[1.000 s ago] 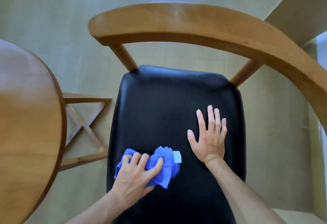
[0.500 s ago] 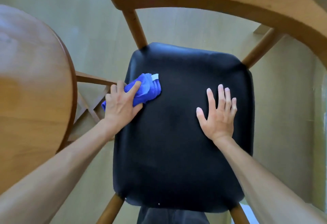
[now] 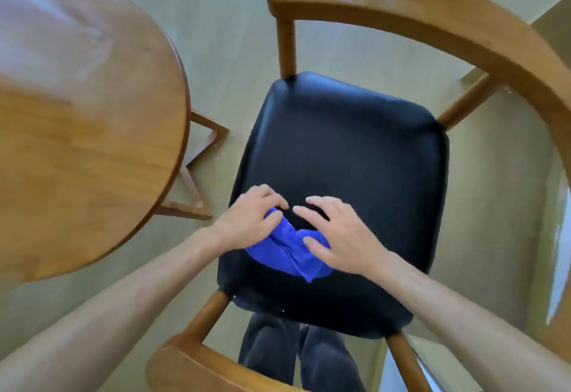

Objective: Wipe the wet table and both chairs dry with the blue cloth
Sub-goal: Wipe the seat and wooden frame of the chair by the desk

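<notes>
The blue cloth (image 3: 287, 252) lies bunched on the near left part of the chair's black seat (image 3: 340, 144). My left hand (image 3: 250, 218) holds the cloth's left end with curled fingers. My right hand (image 3: 340, 237) rests on its right end, thumb pressing the fabric and fingers spread over the seat. The chair's curved wooden back and armrest (image 3: 432, 14) arch around the far and right sides. At the left is the round wooden table (image 3: 77, 128), its top blurred. No second chair is in view.
The table's wooden cross base (image 3: 197, 175) stands on the pale floor between table and chair. My legs in dark trousers (image 3: 296, 354) are just in front of the seat, behind the near end of the armrest (image 3: 191, 367).
My left hand has brought the cloth from the seat's far left corner back to the near left. My right hand left the bare seat and now lies on the cloth.
</notes>
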`<state>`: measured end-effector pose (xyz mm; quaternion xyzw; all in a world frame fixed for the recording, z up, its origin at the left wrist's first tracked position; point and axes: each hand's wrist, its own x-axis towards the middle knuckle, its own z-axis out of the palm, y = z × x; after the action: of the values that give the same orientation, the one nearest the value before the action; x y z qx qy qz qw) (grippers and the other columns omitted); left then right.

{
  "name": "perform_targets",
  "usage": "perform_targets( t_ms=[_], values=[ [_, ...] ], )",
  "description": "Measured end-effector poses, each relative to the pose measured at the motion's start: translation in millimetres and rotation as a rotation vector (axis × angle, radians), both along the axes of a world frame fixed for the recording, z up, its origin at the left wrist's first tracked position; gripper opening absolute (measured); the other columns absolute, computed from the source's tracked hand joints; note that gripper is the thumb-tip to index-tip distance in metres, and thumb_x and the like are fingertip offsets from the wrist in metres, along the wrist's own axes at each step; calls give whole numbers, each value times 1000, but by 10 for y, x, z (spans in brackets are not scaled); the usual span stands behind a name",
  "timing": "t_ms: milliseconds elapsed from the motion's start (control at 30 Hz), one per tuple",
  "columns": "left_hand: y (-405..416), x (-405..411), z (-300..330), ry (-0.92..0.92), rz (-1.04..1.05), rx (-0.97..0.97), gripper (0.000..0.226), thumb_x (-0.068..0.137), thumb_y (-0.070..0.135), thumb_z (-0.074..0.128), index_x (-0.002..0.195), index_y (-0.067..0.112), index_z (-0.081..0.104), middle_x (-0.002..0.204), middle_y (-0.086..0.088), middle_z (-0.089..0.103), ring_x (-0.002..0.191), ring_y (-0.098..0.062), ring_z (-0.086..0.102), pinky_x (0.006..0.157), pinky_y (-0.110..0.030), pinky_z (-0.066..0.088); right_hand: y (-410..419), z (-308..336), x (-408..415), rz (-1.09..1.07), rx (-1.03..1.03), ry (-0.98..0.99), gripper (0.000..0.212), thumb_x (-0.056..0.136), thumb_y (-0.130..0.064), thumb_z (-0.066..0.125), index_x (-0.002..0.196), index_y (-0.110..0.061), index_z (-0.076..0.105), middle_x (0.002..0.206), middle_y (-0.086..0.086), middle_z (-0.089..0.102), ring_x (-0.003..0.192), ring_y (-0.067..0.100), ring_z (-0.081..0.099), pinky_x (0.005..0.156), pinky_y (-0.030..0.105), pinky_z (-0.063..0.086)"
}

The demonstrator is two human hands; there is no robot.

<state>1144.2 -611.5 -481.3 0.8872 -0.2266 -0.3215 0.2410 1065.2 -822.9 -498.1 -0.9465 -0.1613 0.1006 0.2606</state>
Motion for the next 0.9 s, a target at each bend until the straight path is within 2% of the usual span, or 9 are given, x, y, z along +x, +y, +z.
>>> perform_targets(
  t_ms=[100,200,300,400,500,633,767,833,900],
  values=[
    [253,215,95,42,335,102,36,97,7,39,125,13,60,134,-4,50,128,-17,43,99,-12,22,481,-84,-159,280,-200,31,62,76,-48,62,135,-32,51,136,13,52,105,34,56,77,41,49],
    [229,164,70,252,186,171,41,100,9,33,138,10,50,156,-2,28,145,-12,18,108,-14,10,852,-161,-181,196,-348,23,68,67,-40,72,132,-34,53,126,16,57,88,33,56,63,37,46],
    [153,86,-22,320,143,133,43,102,8,30,142,6,43,160,-2,16,148,-15,5,109,-15,2,1057,-229,-216,61,-298,-32,69,66,-18,68,133,-29,55,117,17,61,75,32,53,54,35,43],
    [187,144,-78,323,181,161,49,99,4,27,147,15,37,161,3,10,148,-11,5,102,-10,5,1225,-293,-218,46,-200,-128,71,68,-8,53,137,-25,52,114,18,62,70,30,49,51,35,39],
    [252,90,-145,317,165,193,57,96,1,28,148,25,35,161,9,2,148,-9,1,113,-18,4,1472,-324,-242,174,-149,-184,62,76,-10,36,136,-20,51,114,16,61,76,30,50,54,34,32],
    [282,9,-226,274,127,205,66,90,-3,29,149,27,31,162,9,-2,148,-10,-4,119,-26,4,1773,-380,-321,399,-213,-157,62,62,-26,73,118,-9,53,109,10,59,87,31,55,60,33,38],
    [278,-35,-296,194,44,268,69,89,0,33,151,28,22,161,5,-10,148,-13,-9,118,-34,17,1759,-400,-538,512,-155,-199,42,58,-19,66,98,-12,61,109,8,48,79,26,54,57,31,37],
    [274,-82,-309,163,16,293,71,89,-2,33,152,27,17,160,4,-15,148,-15,-11,116,-35,24,1696,-397,-594,526,-126,-211,42,59,-18,66,99,-10,57,110,8,40,77,25,53,56,31,37],
    [280,-106,-304,152,-5,292,74,88,-4,33,153,27,14,160,5,-18,148,-15,-12,112,-34,30,1619,-392,-586,569,-152,-202,45,60,-20,67,104,-11,61,115,6,49,79,24,55,56,30,39]
  ],
)
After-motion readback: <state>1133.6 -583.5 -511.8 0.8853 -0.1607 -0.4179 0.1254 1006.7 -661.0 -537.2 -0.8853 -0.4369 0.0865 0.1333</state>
